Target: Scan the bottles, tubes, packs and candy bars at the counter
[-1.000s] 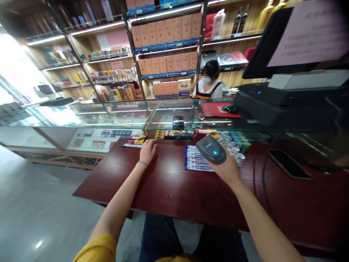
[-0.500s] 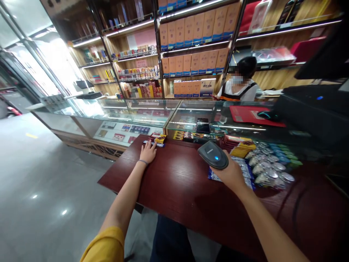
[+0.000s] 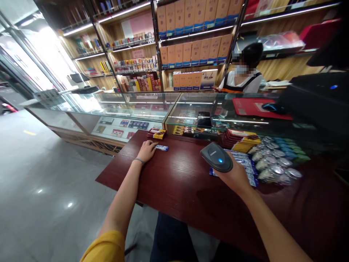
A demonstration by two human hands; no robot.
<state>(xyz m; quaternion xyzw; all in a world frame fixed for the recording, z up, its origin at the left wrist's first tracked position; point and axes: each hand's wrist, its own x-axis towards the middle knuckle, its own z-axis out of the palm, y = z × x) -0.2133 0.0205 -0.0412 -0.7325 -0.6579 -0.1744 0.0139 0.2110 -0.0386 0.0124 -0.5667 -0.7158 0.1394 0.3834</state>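
Note:
My left hand (image 3: pixel 146 151) is low over the dark red table at its far left, fingers bent together on the left end of a small blue-and-white packet (image 3: pixel 161 147). The rest of the packet sticks out to the right, flat on the wood. Just beyond it is a small pile of red-and-yellow packets (image 3: pixel 156 133). My right hand (image 3: pixel 236 174) is wrapped around a black barcode scanner (image 3: pixel 216 157) with a lit blue light, its head pointing left. Under and behind the scanner lie several blue-and-white packets (image 3: pixel 245 162), partly hidden by it.
Right of the scanner stand a row of red-and-yellow packets (image 3: pixel 240 140) and several silver-lidded jars (image 3: pixel 279 165). A glass display counter (image 3: pixel 131 105) borders the table (image 3: pixel 174 182) at the back. A phone (image 3: pixel 204 119) lies on the glass. Behind it is a masked person (image 3: pixel 241 80).
My left hand has drawn the blue-and-white packet nearer, away from the red-and-yellow pile, its fingers going from spread to bent. The scanner stays in my right hand. The view has shifted slightly.

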